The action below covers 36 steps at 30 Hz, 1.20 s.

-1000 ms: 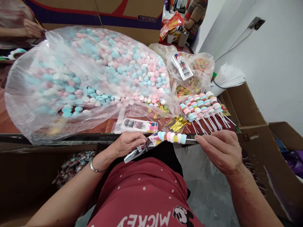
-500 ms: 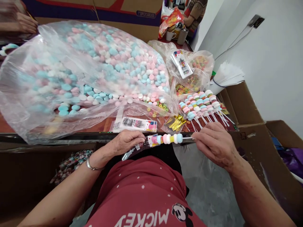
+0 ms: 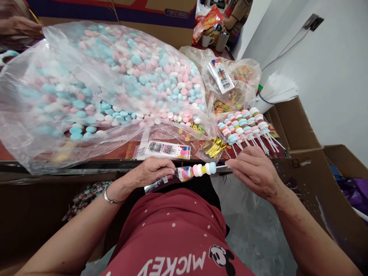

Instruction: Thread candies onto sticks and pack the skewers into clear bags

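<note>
A candy skewer (image 3: 203, 169) of pink, white, yellow and blue pieces lies level in front of my shirt, its left part inside a clear printed wrapper (image 3: 159, 184). My left hand (image 3: 156, 170) pinches the wrapper near its mouth. My right hand (image 3: 250, 170) holds the end of the white stick, right of the blue piece. Just beyond, on the table edge, are a stack of flat wrappers (image 3: 166, 150) and gold twist ties (image 3: 214, 148). Finished-looking skewers (image 3: 244, 124) lie in a pile past my right hand, sticks toward me.
A big clear bag of marshmallows (image 3: 138, 76) covers the table's left and middle. Behind it stands a large carton (image 3: 155, 28). Bags of gummy rings (image 3: 244, 74) lie at the right. Another person's hand (image 3: 20, 27) shows top left. Open cardboard boxes (image 3: 296, 126) stand right.
My right hand has moved left, and the skewer has slid left, deeper into the wrapper. The other person's hand at the top left has shifted.
</note>
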### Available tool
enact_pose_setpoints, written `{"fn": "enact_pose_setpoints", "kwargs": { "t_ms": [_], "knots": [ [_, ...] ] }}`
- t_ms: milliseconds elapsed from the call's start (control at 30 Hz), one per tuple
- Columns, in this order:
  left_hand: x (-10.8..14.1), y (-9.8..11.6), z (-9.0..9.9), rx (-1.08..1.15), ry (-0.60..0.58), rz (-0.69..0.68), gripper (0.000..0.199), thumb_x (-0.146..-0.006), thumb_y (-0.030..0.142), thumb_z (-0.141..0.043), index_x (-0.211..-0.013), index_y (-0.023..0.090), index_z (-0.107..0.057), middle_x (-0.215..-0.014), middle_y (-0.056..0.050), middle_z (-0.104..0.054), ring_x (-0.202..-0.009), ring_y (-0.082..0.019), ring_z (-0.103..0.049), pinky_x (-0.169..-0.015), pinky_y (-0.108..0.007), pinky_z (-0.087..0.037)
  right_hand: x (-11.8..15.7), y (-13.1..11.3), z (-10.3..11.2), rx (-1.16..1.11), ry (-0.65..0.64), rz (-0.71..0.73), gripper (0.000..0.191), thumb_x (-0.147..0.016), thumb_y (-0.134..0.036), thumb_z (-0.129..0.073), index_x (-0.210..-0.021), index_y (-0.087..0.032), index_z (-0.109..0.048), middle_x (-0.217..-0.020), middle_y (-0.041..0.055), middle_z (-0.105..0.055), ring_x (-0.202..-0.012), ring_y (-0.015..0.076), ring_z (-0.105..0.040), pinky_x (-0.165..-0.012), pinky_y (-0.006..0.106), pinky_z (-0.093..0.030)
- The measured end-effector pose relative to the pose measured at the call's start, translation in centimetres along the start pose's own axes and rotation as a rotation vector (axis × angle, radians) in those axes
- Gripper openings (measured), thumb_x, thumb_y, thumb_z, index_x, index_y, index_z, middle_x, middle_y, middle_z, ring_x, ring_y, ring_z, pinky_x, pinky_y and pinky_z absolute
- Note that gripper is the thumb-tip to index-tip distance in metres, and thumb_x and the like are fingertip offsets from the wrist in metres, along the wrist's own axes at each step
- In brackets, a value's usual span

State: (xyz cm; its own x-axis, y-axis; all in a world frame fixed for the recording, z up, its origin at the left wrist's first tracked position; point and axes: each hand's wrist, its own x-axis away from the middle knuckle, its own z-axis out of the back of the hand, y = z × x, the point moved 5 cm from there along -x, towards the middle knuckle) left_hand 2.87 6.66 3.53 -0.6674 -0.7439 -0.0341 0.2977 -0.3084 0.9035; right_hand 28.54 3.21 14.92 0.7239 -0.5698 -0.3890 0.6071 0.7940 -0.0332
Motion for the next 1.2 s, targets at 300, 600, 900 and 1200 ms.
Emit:
{"fn": "enact_pose_setpoints", "kwargs": {
  "t_ms": [300,600,900,1200],
  "knots": [
    [0.0,0.2,-0.3,0.003,-0.067,-0.037,0.018,-0.092,0.027,-0.055,-0.084,0.016,-0.066,-0.075,-0.001,-0.068,-0.065,-0.011,-0.058,-0.062,-0.018,-0.045,0.5,0.2,-1.3,-0.074,-0.007,0.026,0.012,-0.097,-0.018,-0.051,-0.098,-0.021,-0.063,-0.076,0.0013,-0.063,-0.078,0.0174,-0.050,-0.077,0.035,-0.039],
    [0.0,-0.3,-1.1,0.050,-0.183,-0.014,0.019,-0.094,0.029,-0.054,-0.083,0.016,-0.064,-0.067,0.001,-0.062,-0.059,-0.009,-0.051,-0.057,-0.018,-0.040,0.2,-0.2,-1.5,-0.046,-0.050,-0.020,0.011,-0.095,-0.017,-0.054,-0.088,-0.019,-0.063,-0.067,0.0004,-0.057,-0.073,0.0171,-0.044,-0.073,0.034,-0.035],
    [0.2,0.5,-2.3,0.297,-0.328,0.150,0.021,-0.088,0.033,-0.062,-0.098,0.015,-0.064,-0.080,0.001,-0.062,-0.070,-0.012,-0.051,-0.063,-0.020,-0.041,-0.4,-0.5,-1.6,0.002,-0.056,0.021,0.019,-0.098,-0.022,-0.049,-0.088,-0.022,-0.065,-0.070,0.0004,-0.061,-0.076,0.0167,-0.046,-0.076,0.034,-0.034],
    [0.2,1.1,-4.8,0.404,-0.377,0.229,0.025,-0.088,0.040,-0.063,-0.098,0.016,-0.063,-0.085,0.000,-0.063,-0.077,-0.014,-0.056,-0.070,-0.024,-0.043,-1.1,-0.4,-1.6,-0.022,-0.125,0.067,0.024,-0.100,-0.026,-0.046,-0.091,-0.025,-0.068,-0.071,0.0020,-0.061,-0.079,0.0187,-0.047,-0.077,0.037,-0.034]
  ]
}}
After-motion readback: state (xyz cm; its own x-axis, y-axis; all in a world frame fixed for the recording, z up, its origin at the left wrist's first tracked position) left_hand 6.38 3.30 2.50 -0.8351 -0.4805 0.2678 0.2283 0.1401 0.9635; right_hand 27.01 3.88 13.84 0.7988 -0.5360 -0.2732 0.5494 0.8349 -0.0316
